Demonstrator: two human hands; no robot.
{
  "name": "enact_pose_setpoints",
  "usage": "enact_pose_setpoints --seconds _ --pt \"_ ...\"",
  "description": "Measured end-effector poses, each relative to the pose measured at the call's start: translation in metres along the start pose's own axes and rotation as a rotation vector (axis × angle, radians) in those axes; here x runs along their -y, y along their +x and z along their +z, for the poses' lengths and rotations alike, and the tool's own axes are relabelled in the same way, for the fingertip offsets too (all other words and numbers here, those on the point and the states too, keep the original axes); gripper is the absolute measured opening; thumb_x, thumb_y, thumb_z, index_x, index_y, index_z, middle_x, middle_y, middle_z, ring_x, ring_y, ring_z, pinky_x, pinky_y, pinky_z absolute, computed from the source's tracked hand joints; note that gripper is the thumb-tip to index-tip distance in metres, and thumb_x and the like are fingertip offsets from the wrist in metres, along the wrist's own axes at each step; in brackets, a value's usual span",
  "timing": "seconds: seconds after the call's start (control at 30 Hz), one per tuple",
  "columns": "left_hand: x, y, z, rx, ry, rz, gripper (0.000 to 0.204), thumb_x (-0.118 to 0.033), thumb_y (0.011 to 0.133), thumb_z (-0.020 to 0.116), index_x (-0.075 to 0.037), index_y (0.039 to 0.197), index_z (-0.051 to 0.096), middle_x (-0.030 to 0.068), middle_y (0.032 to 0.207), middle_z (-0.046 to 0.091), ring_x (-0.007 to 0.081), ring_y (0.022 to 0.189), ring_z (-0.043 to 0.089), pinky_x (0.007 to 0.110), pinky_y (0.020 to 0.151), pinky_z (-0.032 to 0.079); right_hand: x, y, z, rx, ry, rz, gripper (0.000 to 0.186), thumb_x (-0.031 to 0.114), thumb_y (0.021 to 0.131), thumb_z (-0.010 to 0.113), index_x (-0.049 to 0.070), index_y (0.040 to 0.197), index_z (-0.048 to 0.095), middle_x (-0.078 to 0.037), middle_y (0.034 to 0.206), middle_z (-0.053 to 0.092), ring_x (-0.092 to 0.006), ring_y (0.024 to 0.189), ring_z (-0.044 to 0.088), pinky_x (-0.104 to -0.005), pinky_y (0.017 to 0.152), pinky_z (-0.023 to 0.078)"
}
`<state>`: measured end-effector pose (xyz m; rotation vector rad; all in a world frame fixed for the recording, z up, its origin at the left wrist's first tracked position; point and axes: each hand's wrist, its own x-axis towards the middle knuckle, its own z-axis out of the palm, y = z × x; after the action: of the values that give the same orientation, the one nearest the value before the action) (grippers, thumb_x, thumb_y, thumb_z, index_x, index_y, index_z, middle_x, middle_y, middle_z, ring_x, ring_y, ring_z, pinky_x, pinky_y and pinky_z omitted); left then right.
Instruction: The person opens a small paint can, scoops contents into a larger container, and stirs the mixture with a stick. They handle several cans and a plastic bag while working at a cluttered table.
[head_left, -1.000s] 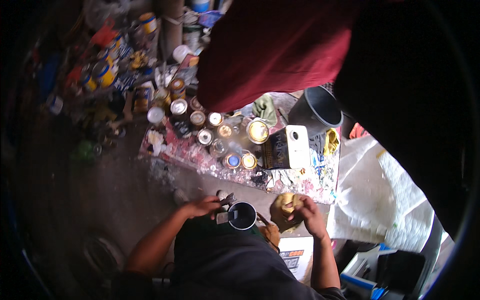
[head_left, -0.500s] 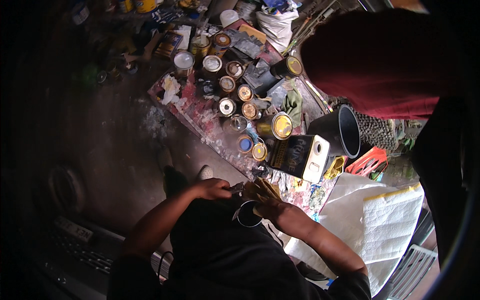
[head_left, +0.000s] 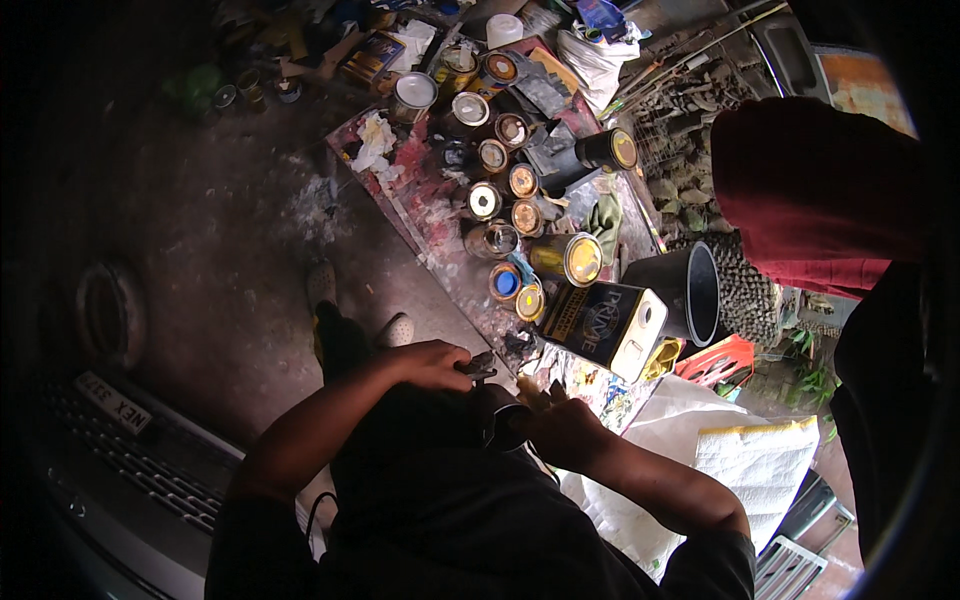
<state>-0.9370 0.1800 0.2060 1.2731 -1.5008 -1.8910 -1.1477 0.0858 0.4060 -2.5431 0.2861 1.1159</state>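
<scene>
In front of my torso my left hand (head_left: 432, 366) is closed around a small dark metal piece (head_left: 482, 366), whose exact kind I cannot make out. A dark round cup (head_left: 495, 420) with a bright rim sits just below it, tilted. My right hand (head_left: 566, 432) grips this cup from its right side. A crumpled brownish sheet (head_left: 541, 393), paper or cloth, sticks up at the fingers of that hand. Shadow hides the cup's inside and most of my fingertips.
A paint-stained board (head_left: 400, 215) bears several open paint cans (head_left: 484, 202) and a rectangular tin (head_left: 597, 325). Right of it stand a black bucket (head_left: 692, 292) and a white sheet (head_left: 750, 465). A person in a dark red top (head_left: 815, 215) is close by. A vehicle's front (head_left: 150, 460) lies lower left.
The view has shifted, so the board and cans appear further right. The cup is tilted more beneath the metal piece. Less of the brownish sheet shows. Both hands stay closed.
</scene>
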Motion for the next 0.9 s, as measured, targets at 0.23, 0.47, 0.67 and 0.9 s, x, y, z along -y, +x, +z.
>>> enact_pose_setpoints --seconds 0.23,0.47,0.67,0.9 --pt "-0.006 -0.004 0.004 -0.013 -0.013 -0.050 0.055 -0.046 0.082 0.068 -0.002 0.114 0.065 0.0159 0.086 0.067 0.0263 0.082 0.066 0.040 0.071 0.049 -0.001 -0.001 -0.010 0.380 0.213 0.104 0.030 0.023 0.101 0.050 0.015 0.128 0.062 -0.018 0.106 0.070 -0.0366 0.100 0.070 -0.0482 0.088 0.056" --pt "-0.001 -0.007 0.017 -0.031 -0.085 -0.108 0.052 -0.046 0.083 0.068 -0.002 0.111 0.064 0.0125 0.081 0.067 0.0235 0.077 0.066 0.038 0.067 0.048 -0.029 -0.032 0.008 0.345 0.833 0.026 0.052 0.039 0.103 0.054 0.011 0.146 0.053 -0.017 0.124 0.070 -0.0345 0.106 0.070 -0.0414 0.095 0.054" --pt "0.004 -0.012 0.023 -0.064 -0.083 -0.148 0.048 -0.046 0.085 0.067 -0.003 0.106 0.063 0.0104 0.075 0.066 0.0216 0.072 0.066 0.037 0.066 0.049 -0.031 -0.051 -0.006 0.061 0.762 -0.011 0.056 0.038 0.100 0.056 0.011 0.149 0.052 -0.019 0.130 0.068 -0.0370 0.112 0.069 -0.0421 0.097 0.053" --pt "-0.012 -0.015 0.023 -0.050 0.003 -0.147 0.047 -0.046 0.085 0.066 -0.003 0.104 0.063 0.0111 0.075 0.065 0.0213 0.072 0.066 0.039 0.066 0.050 -0.004 -0.015 0.042 0.177 0.325 0.106 0.030 0.039 0.099 0.062 0.023 0.125 0.063 -0.015 0.103 0.071 -0.0377 0.091 0.071 -0.0431 0.085 0.057"
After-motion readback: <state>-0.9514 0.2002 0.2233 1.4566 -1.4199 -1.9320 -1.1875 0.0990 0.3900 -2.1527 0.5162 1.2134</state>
